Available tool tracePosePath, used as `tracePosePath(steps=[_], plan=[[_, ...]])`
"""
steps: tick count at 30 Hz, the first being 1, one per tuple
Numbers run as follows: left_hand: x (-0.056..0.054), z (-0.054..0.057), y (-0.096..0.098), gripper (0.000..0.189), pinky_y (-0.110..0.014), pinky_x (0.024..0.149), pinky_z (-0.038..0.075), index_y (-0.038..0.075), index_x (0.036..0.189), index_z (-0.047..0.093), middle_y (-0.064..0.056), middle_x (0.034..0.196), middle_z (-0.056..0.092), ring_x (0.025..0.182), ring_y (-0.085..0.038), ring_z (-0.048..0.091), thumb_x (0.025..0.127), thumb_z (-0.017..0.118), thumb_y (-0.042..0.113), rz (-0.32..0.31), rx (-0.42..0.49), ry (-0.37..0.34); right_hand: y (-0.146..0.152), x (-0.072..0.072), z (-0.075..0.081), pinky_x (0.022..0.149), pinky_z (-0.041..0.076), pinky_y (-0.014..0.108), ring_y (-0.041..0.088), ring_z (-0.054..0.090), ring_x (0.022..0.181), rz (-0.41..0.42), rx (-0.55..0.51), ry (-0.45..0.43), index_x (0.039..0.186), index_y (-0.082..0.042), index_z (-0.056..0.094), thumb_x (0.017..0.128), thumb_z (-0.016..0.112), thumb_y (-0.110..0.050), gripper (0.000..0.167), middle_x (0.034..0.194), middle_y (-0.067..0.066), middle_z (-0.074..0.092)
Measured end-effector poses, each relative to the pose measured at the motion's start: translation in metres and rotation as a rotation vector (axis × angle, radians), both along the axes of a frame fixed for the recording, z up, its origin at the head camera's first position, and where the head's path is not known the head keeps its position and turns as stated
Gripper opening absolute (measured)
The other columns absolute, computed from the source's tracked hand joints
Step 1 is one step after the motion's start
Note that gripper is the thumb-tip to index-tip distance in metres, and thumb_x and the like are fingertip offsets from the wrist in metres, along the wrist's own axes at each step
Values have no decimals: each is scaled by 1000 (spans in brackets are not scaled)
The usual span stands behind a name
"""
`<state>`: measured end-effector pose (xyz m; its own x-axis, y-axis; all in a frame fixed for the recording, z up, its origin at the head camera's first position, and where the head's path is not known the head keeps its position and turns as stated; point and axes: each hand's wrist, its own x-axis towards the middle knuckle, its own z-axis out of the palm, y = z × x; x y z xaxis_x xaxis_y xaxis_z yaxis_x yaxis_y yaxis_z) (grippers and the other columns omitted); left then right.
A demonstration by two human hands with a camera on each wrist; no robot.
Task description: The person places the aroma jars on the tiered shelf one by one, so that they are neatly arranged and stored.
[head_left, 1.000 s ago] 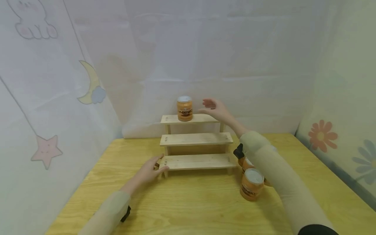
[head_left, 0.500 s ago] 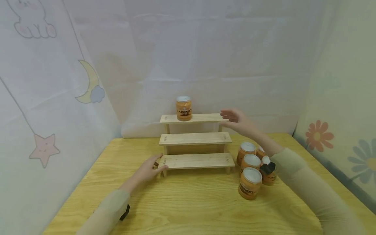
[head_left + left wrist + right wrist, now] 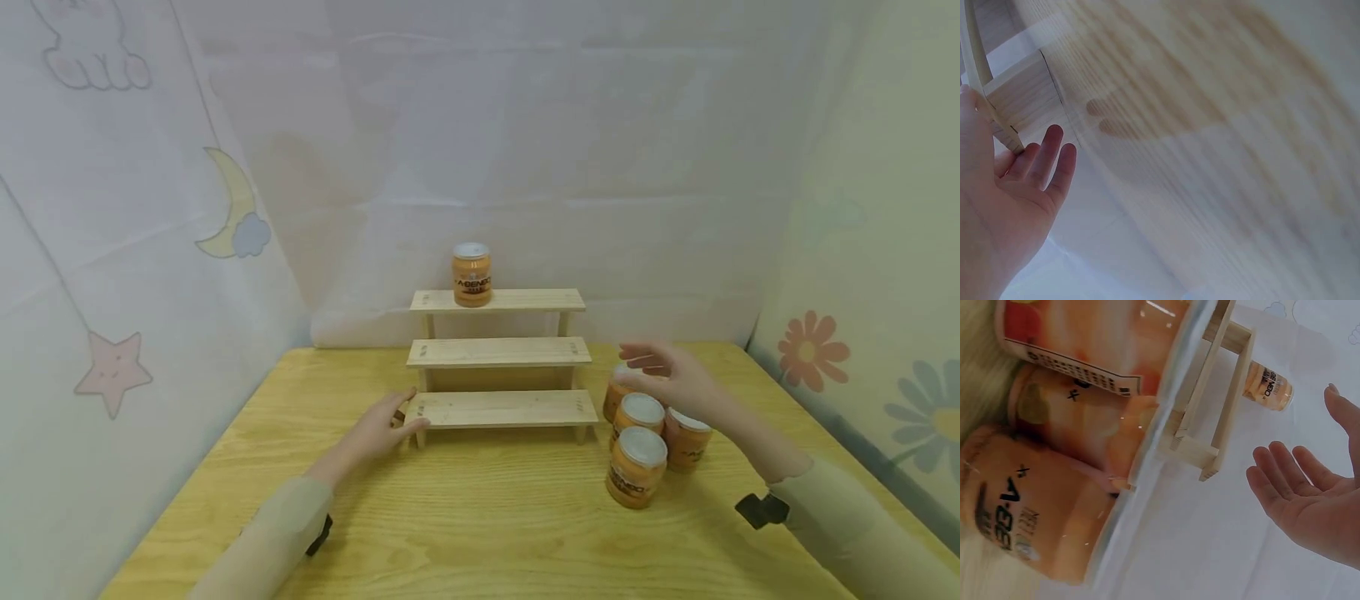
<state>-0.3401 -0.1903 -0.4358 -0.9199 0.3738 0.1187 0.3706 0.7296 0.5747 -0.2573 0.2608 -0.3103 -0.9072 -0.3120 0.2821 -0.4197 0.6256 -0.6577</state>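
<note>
A three-tier wooden shelf (image 3: 501, 408) stands at the middle of the table in the head view. My left hand (image 3: 375, 433) pinches the left end of its lowest board between thumb and forefinger; in the left wrist view the other fingers (image 3: 1052, 140) stick out free. An orange can (image 3: 472, 279) with a silver lid stands upright on the top board, left of centre. My right hand (image 3: 678, 382), holding nothing, hovers over several matching cans (image 3: 636, 468) grouped right of the shelf. It partly hides the rear ones. Its fingers (image 3: 1272, 469) are spread and slightly bent.
The yellow wood-grain table (image 3: 480, 533) reaches back to a white cloth backdrop (image 3: 637, 167). Printed cloth walls stand on the left and right, with a star (image 3: 114, 372) and a red flower (image 3: 813, 352).
My right hand has moved away from beside the can on the top board, rightward and down to above the grouped cans. The left hand stays at the shelf's end.
</note>
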Motion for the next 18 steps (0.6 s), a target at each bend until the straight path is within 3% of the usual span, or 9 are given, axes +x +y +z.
tracePosePath(steps=[8,13,18], plan=[[0,3,1,79,-42,86,51,9,148,28,-16,146,38,110,-30,55,89,55,54,2,-11,-6,18,27,-29,85,52,42,29,61,106,-51,77,-18,130,-6,53,89,64,-35,51,119,14,62],[-1,3,1,80,-42,87,51,9,148,28,-15,147,37,111,-30,54,88,55,55,4,-9,-11,22,34,-45,77,54,29,20,63,94,-63,98,-4,121,-4,60,86,68,-35,48,110,9,64],[-2,-1,-1,82,-43,87,51,7,148,28,-16,147,36,111,-31,55,88,54,57,-4,-12,-4,20,38,-58,68,50,24,10,57,84,-79,176,28,112,-7,65,78,74,-41,49,99,1,62]])
